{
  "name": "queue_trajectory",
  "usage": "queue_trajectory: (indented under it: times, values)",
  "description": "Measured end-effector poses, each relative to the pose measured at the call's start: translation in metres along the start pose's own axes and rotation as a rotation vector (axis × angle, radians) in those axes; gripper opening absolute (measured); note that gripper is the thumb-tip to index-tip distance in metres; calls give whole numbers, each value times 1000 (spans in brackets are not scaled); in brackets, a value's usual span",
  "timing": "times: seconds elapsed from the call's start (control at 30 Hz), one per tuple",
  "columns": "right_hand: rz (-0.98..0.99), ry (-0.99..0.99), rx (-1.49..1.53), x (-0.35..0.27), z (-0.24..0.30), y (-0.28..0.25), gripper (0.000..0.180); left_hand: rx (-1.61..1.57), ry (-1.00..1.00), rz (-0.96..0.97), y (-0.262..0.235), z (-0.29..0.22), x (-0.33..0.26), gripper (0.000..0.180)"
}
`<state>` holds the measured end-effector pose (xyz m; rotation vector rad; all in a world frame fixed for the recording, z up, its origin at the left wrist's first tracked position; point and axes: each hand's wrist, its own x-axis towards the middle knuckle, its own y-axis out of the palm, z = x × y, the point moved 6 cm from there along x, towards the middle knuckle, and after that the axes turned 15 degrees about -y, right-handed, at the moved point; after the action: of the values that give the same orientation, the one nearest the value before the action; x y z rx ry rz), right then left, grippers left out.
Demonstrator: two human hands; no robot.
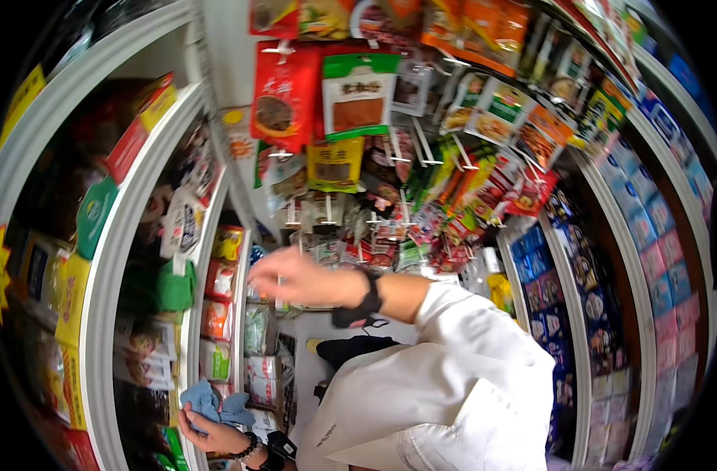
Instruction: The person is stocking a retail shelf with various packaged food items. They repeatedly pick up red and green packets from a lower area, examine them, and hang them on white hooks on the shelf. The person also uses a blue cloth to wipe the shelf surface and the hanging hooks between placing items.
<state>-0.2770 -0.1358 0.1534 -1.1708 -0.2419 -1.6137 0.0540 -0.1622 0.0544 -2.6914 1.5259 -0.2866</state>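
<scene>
At the lower left, my left hand (204, 433) is closed on a crumpled blue cloth (215, 402), beside the front edge of the left shelf. A beaded bracelet and a black band circle that wrist. My right hand (292, 276) reaches across to the left, in front of the shelving corner. Its fingers are slightly blurred, loosely bent and apart, with nothing visible in them. A black wristband (362, 300) sits below the white sleeve. Nearest to this hand are small packets (219, 279) in red, yellow and orange on the left shelf.
White shelves (131, 204) with packaged goods curve along the left. Ahead, bagged foods, among them a green-and-white spice bag (358, 93), hang on protruding hooks (423, 143). The right shelves hold blue and pink packs (649, 224). Below, my dark shoe (351, 351) stands on the pale floor (307, 323).
</scene>
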Motion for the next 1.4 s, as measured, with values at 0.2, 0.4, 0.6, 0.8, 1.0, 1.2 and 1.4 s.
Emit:
queue_trajectory:
  times: [0.2,0.4,0.6,0.8,1.0,1.2,1.4]
  values:
    - [-672,350,-134,-38,-4,-264,20,-4,-15,268,47,4,-29,27]
    - [-467,546,-564,-20,-94,-393,56,-18,6,318,64,-11,-59,28]
    - [-763,522,-479,-4,-174,-464,44,13,-21,251,75,-6,-92,30]
    - [-950,504,-293,-5,-206,-495,66,20,-90,292,101,-19,-145,29]
    - [-796,352,-72,-8,-198,-509,72,-36,-85,328,124,-18,-174,27]
    - [-826,388,63,-7,-197,-495,78,-18,-58,363,139,-41,-194,27]
    - [-826,267,32,-8,-209,-495,61,-18,-44,427,154,-49,-210,27]
